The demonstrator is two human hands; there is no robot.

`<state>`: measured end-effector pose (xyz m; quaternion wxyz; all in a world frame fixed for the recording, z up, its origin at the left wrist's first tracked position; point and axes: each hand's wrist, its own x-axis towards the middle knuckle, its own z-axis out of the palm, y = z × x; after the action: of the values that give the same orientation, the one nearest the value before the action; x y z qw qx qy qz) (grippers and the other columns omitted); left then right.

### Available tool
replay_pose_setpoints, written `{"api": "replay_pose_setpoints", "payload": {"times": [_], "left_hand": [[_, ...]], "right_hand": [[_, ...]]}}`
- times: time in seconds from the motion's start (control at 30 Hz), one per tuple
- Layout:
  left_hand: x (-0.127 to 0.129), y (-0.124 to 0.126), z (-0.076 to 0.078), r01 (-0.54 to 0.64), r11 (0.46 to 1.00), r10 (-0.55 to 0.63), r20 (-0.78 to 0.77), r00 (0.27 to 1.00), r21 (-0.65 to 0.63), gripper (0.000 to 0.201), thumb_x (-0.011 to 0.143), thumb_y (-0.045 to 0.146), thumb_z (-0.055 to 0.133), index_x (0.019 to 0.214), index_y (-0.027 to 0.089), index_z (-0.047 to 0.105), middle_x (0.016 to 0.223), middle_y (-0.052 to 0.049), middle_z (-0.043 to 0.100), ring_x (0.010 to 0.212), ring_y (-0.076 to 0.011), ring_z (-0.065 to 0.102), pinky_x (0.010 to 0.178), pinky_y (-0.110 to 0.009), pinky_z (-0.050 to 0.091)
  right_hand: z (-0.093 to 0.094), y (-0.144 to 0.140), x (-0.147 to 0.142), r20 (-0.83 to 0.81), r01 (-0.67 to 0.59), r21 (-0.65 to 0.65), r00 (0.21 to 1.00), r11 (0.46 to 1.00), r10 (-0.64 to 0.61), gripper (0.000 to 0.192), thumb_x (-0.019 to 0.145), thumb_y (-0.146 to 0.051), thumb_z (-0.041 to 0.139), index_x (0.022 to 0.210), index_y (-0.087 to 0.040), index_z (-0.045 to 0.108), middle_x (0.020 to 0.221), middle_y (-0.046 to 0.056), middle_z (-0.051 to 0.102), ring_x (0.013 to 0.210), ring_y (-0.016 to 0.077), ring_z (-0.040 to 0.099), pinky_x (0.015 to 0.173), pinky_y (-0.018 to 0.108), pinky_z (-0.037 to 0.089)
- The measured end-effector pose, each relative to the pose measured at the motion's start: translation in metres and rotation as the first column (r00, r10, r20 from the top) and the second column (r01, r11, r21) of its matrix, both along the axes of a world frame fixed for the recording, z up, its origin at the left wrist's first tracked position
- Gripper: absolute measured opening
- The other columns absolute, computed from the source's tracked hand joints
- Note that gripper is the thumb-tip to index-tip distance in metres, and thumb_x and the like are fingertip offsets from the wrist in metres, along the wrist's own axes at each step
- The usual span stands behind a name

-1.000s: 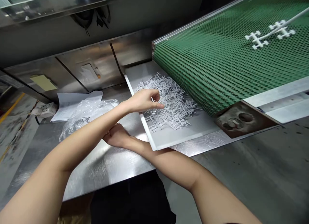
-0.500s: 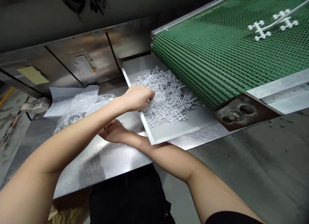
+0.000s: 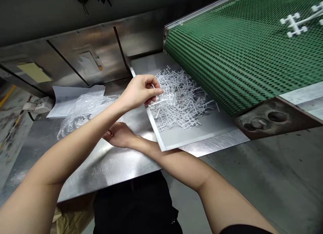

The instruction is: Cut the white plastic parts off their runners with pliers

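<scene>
My left hand (image 3: pixel 141 91) is loosely curled; whether it pinches anything, I can't tell. My right hand (image 3: pixel 121 134) has its fingers hidden, grip unclear. White pieces (image 3: pixel 183 99), nearer the left hand, lie rightward of it, pointing every way in the tray (image 3: pixel 176 139).

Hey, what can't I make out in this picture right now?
All in the head view:
- Right hand: fingertips, and anything they hold, hidden behind the left forearm.
- Left hand: unclear what it holds; white pieces behind blend in.
- Clear plastic bag: partly covered by that forearm.
- Papers: print too small.
- White part on the green belt: cut off by the right edge.
</scene>
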<state>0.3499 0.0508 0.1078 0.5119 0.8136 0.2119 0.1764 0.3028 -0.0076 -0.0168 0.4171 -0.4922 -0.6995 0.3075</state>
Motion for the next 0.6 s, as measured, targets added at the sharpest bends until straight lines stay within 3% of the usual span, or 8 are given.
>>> {"api": "replay_pose_setpoints", "payload": {"times": [0.1, 0.23, 0.4, 0.57, 0.6], "left_hand": [[-0.008, -0.004, -0.003, 0.005, 0.996, -0.007, -0.031, 0.999, -0.087, 0.018, 0.091, 0.021, 0.084, 0.086, 0.013, 0.07, 0.061, -0.004, 0.07, 0.046, -0.0127, 0.062, 0.048, -0.025, 0.047], [-0.025, -0.009, -0.002, -0.007, 0.988, 0.016, 0.052, 0.999, -0.156, 0.016, 0.087, 0.021, 0.086, 0.09, 0.013, 0.072, 0.068, -0.005, 0.075, 0.058, -0.0161, 0.071, 0.058, -0.027, 0.058], [-0.052, -0.013, -0.009, -0.079, 0.996, 0.081, 0.048, 0.996, -0.035, 0.013, 0.083, 0.023, 0.085, 0.09, 0.015, 0.077, 0.079, -0.005, 0.079, 0.074, -0.0169, 0.075, 0.068, -0.026, 0.059], [-0.06, -0.017, -0.014, -0.072, 0.99, 0.067, 0.043, 0.997, 0.123, 0.011, 0.091, 0.029, 0.076, 0.093, 0.018, 0.077, 0.085, -0.003, 0.078, 0.078, -0.0172, 0.073, 0.073, -0.028, 0.058], [-0.062, -0.018, -0.015, -0.075, 0.981, 0.07, 0.038, 0.997, 0.177, 0.01, 0.093, 0.028, 0.074, 0.094, 0.019, 0.076, 0.086, -0.003, 0.078, 0.08, -0.0174, 0.072, 0.074, -0.028, 0.057]], "right_hand": [[0.0, 0.001, 0.0, 0.036, 0.01, -0.052, 0.999, 0.999, -0.008, 0.026, 0.101, -0.037, 0.066, 0.081, -0.021, 0.065, 0.075, -0.001, 0.065, 0.073, 0.0175, 0.057, 0.067, 0.03, 0.033], [-0.003, 0.001, -0.002, 0.042, 0.03, -0.078, 0.999, 0.996, -0.027, 0.025, 0.098, -0.032, 0.07, 0.077, -0.019, 0.065, 0.075, 0.0, 0.066, 0.076, 0.0174, 0.059, 0.07, 0.03, 0.035], [-0.011, 0.0, -0.005, 0.047, 0.053, -0.076, 0.998, 0.996, -0.049, 0.036, 0.104, -0.04, 0.068, 0.074, -0.02, 0.065, 0.075, 0.0, 0.068, 0.077, 0.0172, 0.063, 0.073, 0.03, 0.042], [-0.014, 0.0, -0.005, 0.063, 0.086, -0.023, 0.995, 0.996, -0.084, 0.004, 0.098, -0.022, 0.075, 0.094, -0.022, 0.074, 0.092, 0.003, 0.075, 0.096, 0.0219, 0.07, 0.083, 0.031, 0.052], [-0.014, 0.0, -0.004, 0.063, 0.096, -0.01, 0.993, 0.995, -0.095, 0.007, 0.096, -0.017, 0.076, 0.1, -0.023, 0.076, 0.098, 0.004, 0.076, 0.103, 0.0232, 0.07, 0.087, 0.031, 0.053]]}}
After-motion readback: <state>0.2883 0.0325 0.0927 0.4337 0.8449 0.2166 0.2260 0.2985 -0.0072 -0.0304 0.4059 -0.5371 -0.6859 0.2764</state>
